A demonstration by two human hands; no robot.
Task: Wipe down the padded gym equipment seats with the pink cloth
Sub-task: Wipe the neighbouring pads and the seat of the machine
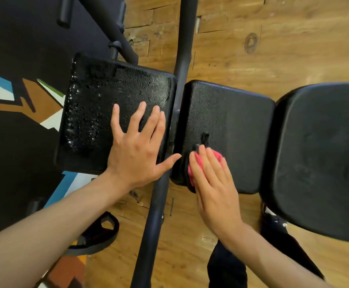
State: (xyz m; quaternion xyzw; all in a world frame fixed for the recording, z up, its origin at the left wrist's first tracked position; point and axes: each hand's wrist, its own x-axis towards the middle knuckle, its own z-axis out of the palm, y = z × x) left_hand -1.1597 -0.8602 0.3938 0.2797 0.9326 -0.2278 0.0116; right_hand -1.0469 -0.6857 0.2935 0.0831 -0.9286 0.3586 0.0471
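The flat right hand (213,179) presses a bunched pink cloth (215,159) onto the bumpy black padded seat (231,121); the left hand (136,146) lies spread flat on a wet, shiny black pad (98,104).

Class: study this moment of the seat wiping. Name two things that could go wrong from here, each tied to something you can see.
1. The left hand presses flat on the left pad, which glistens with droplets; it might slip.
2. The pink cloth is bunched small under the right hand at the middle pad's near edge, so wiping may miss areas.
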